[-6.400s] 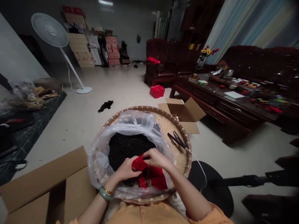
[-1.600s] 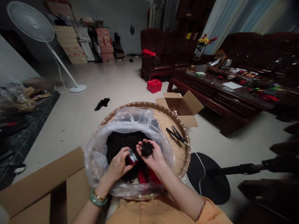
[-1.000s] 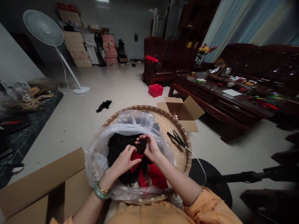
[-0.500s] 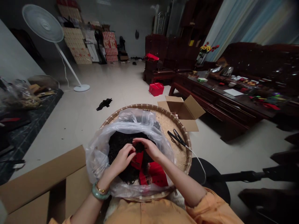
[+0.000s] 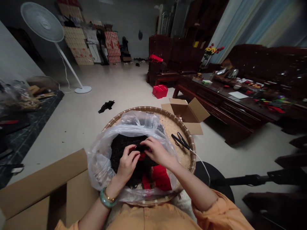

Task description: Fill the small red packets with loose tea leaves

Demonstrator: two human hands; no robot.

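My left hand [image 5: 126,162] pinches a small red packet [image 5: 142,156], mostly hidden by my fingers. My right hand [image 5: 157,152] is closed at the packet's mouth, its fingertips on dark, curly tea leaves [image 5: 139,147]. Both hands are over a clear plastic bag [image 5: 99,167], rolled open and holding a heap of the same dark leaves [image 5: 120,143]. Several flat red packets [image 5: 162,177] lie at the bag's near right side. Beneath the bag is a round woven bamboo tray [image 5: 192,145]. A black hair straightener-like tool [image 5: 181,140] with a white cord rests on the tray's right.
An open cardboard box [image 5: 189,113] stands beyond the tray, another large carton [image 5: 72,191] at my left. A red box [image 5: 160,91] and a black scrap [image 5: 106,106] lie on the floor. A dark wooden table [image 5: 225,105] is on the right, a white fan [image 5: 82,89] at far left.
My right hand, earlier cupped and full of tea leaves beside the packet, has come over the packet's mouth and closed its fingers there. The handful has shrunk from view; my left hand still grips the packet.
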